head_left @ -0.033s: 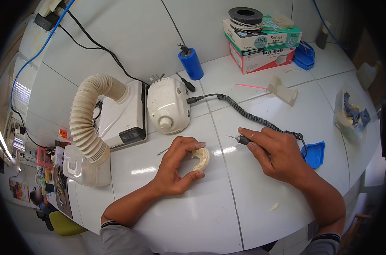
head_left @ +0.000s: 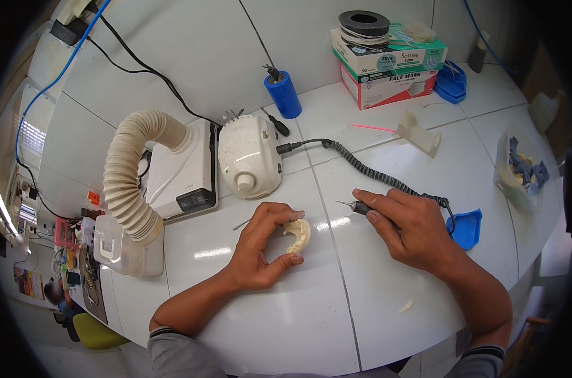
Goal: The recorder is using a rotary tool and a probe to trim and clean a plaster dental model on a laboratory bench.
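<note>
My left hand (head_left: 257, 249) rests on the white table (head_left: 311, 315), with thumb and fingers closed around a cream dental cast (head_left: 298, 234) lying on the surface. My right hand (head_left: 412, 230) grips a dark rotary handpiece (head_left: 360, 206) like a pen. Its thin bur points left toward the cast and stops a short gap from it. A black coiled cable (head_left: 361, 167) runs from the handpiece to a white motor unit (head_left: 249, 156) behind the cast.
A white suction box with a beige ribbed hose (head_left: 131, 176) stands at left. Behind are a blue cylinder (head_left: 284, 94), stacked mask boxes (head_left: 386, 66) and a plaster piece (head_left: 418, 133). A blue tray (head_left: 467, 228) and a clear tub (head_left: 519, 170) sit at right.
</note>
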